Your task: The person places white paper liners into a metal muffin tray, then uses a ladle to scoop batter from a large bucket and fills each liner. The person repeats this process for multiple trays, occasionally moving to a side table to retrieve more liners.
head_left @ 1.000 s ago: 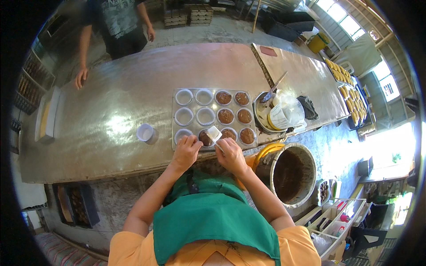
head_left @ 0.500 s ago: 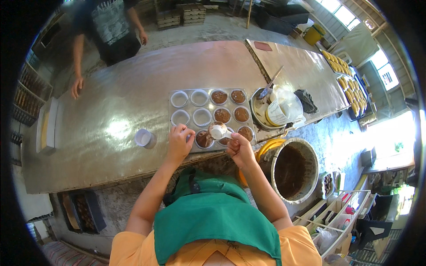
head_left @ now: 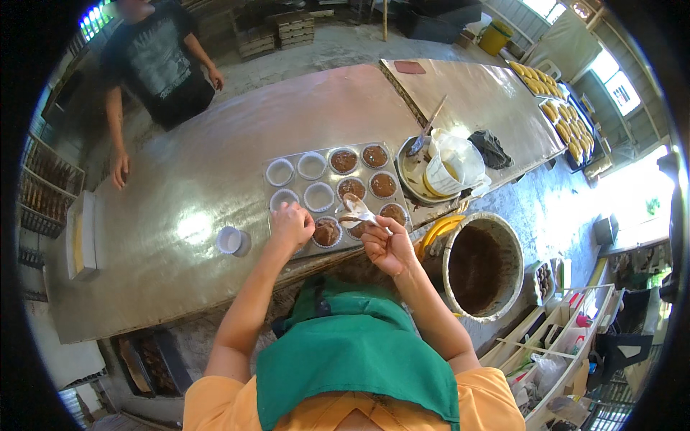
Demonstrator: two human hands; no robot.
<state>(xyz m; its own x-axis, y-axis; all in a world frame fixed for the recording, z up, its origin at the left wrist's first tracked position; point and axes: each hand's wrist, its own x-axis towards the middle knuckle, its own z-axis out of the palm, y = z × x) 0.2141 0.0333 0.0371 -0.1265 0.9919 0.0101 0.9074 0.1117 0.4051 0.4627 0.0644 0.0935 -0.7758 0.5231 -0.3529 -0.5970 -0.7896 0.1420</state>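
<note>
Swinging the scoop (head_left: 356,213) clear of the filled cup (head_left: 327,233) and over the tray (head_left: 299,184), apparently leaving one more portion down. Gripping its handle in the right hand (head_left: 388,246); curling the left hand (head_left: 292,225) over the front-left corner, too hidden to tell if holding anything

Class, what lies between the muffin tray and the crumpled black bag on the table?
In the head view, a round pan, a long-handled tool and a translucent jug lie between the muffin tray and black bag.
</note>
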